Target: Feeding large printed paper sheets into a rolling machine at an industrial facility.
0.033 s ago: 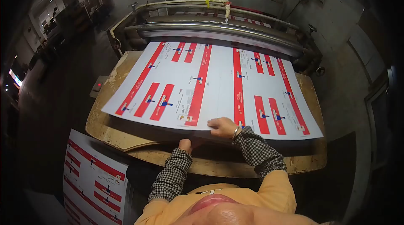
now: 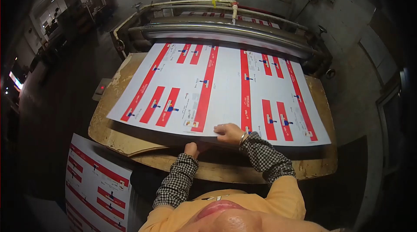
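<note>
A large white printed sheet (image 2: 228, 97) with red bands and small blue figures lies over a worn wooden table board (image 2: 130, 143). Its far end meets a long metal roller (image 2: 226, 30). At the middle of the near edge, my right hand (image 2: 230, 133) grips the sheet between thumb and fingers. My left hand (image 2: 191, 149) is lower and to its left, just below that edge. The left fingers reach under the sheet, so most of them are hidden. The sheet's near corners stand a little off the board, with shadow beneath.
At the lower left stands a stack of similar printed sheets (image 2: 97, 180). A pale pipe frame (image 2: 191, 3) runs behind the roller, and a handwheel (image 2: 330, 73) sits at the machine's right. A small box with a red light (image 2: 102, 87) is beside the board's left edge.
The sheet's near edge has shifted slightly: its left corner is a little to the right and lower, its right corner a little to the left. Both hands stay almost where they were.
</note>
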Demonstrator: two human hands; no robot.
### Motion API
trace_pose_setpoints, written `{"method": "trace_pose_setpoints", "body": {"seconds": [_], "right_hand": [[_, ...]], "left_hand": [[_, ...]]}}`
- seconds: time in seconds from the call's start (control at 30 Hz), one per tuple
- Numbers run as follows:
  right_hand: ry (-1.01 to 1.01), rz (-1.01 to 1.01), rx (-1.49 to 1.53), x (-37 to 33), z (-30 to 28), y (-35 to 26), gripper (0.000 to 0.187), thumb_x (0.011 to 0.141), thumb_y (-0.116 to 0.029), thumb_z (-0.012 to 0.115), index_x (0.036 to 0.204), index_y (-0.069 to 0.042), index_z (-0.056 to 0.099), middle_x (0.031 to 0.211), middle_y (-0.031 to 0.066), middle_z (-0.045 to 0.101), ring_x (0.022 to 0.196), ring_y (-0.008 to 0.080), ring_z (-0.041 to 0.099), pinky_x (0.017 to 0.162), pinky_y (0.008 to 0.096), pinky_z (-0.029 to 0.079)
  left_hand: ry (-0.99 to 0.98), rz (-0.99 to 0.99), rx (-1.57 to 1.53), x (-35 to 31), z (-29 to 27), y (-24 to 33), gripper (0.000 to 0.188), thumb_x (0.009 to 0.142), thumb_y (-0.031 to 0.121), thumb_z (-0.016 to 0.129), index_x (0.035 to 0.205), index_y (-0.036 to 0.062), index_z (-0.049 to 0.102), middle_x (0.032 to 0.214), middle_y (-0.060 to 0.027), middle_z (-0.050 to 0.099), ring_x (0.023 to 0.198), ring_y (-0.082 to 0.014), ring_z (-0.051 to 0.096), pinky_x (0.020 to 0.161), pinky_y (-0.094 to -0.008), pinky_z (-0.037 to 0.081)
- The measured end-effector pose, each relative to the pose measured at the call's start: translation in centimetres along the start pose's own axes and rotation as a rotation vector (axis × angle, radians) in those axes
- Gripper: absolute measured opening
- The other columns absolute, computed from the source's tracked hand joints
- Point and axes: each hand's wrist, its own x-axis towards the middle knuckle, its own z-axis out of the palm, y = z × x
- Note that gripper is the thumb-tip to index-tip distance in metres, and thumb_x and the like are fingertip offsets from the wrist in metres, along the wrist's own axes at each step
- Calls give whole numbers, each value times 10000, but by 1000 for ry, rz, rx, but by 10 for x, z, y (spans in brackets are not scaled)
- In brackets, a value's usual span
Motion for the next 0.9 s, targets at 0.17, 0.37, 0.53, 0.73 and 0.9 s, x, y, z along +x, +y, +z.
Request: {"method": "trace_pose_setpoints", "body": {"seconds": [0.17,0.37,0.53,0.73,0.9], "right_hand": [[29,1,0,-16,35,27,344,650,-183,567,942,-4,596,1108,160,540,963,296,546,824,318,432],[-193,212,-6,26,7,23,360,646,-253,578,894,8,602,993,138,591,924,283,554,802,328,437],[28,300,-193,47,21,46,585,620,-364,666,1081,-29,533,1204,159,444,1165,303,357,950,368,311],[-71,68,-433,0,38,15,683,615,-400,669,1155,-28,474,1283,211,344,1221,357,263,995,441,242],[-404,211,-151,16,-5,7,448,689,-196,549,1090,1,520,1101,202,527,1025,296,515,872,306,405]], "left_hand": [[63,74,87,-4,11,0,341,835,79,315,1085,-148,362,1065,-280,477,932,-384,542,800,-476,475],[37,-4,43,-7,11,5,329,877,169,407,1031,-120,377,930,-222,489,892,-364,558,752,-428,510],[-51,18,70,-5,15,6,351,880,182,422,1069,-107,361,1009,-224,485,904,-335,556,764,-409,507],[-92,59,47,-16,13,11,313,851,133,464,1064,-89,404,967,-175,530,900,-282,564,760,-396,507],[-123,2,168,-10,8,8,284,835,93,451,1045,-97,439,980,-185,533,902,-287,563,792,-417,488]]}}
